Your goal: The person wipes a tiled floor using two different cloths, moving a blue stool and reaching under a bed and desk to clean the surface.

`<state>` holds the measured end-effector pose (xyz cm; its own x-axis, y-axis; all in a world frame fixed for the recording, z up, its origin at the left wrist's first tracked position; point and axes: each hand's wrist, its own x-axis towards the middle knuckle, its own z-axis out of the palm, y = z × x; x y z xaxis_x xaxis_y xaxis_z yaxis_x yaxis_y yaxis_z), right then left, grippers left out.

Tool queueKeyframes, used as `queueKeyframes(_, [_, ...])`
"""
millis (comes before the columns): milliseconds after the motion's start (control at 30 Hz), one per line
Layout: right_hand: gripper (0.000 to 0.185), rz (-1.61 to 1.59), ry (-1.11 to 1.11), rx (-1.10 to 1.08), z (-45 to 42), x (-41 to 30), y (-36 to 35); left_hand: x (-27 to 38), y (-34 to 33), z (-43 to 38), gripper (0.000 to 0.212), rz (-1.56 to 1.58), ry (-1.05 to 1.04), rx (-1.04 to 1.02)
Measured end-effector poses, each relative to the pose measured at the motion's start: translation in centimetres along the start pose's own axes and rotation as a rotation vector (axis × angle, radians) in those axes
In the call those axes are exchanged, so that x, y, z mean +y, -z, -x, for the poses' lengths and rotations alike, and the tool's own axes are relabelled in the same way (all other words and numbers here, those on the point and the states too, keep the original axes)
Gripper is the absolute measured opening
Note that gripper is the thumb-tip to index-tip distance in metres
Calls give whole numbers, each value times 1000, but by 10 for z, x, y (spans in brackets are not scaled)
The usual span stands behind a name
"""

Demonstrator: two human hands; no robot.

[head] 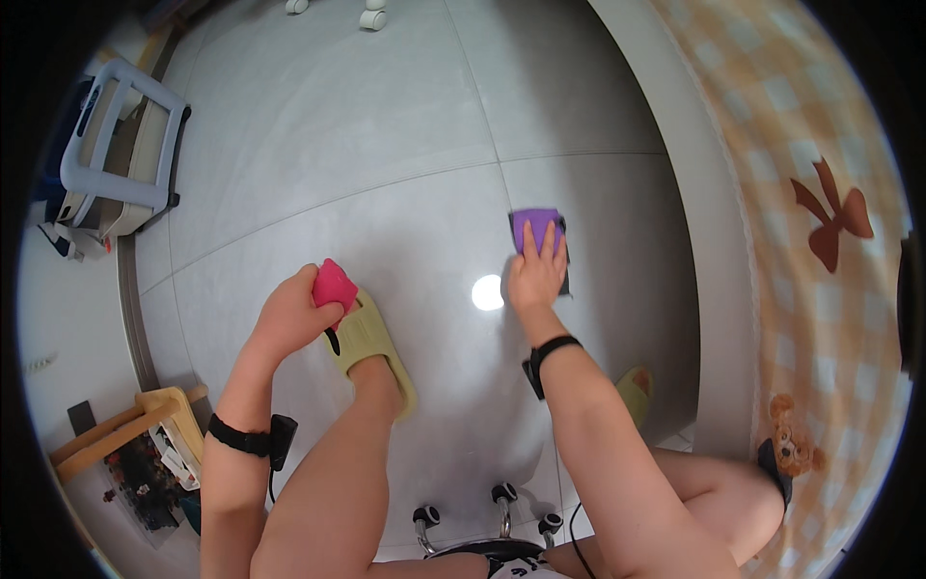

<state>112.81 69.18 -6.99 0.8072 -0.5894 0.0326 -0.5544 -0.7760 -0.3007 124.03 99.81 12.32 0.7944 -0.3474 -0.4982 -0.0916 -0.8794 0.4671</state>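
Note:
My left hand (pixel 293 311) is closed around a crumpled pink cloth (pixel 335 284), held above the green slipper (pixel 359 334) on my foot. Part of a black strip shows below that hand. My right hand (pixel 537 271) lies with its fingers spread on a folded purple cloth (pixel 537 220), against the grey tiled floor (pixel 405 231). Something dark sticks out from under the purple cloth and beside my fingers; what it is I cannot tell. Each wrist wears a black strap with a small black device.
A bed edge with a checked cover (pixel 781 108) runs along the right. At the left stand a pale wheeled frame (pixel 123 188) and a wooden rack (pixel 123 434). Chair casters (pixel 504 493) are near my legs, white casters (pixel 373 18) at the top. Another green slipper (pixel 636 394) is at right.

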Motion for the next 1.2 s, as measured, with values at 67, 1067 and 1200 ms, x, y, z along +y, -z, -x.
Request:
queueKeyframes(67, [54,3,27,-54,-44,-27,-6,-5,5,-11,28,61,30,-8])
queueKeyframes(1067, [57,193,-334,180,-89,-12,-28,38,-114,-169,25,-437,-103,-178])
queueKeyframes(1200, [53,-53,139,-140,-134,-73,-11,25,-106,-174,26,-452,-62,-227])
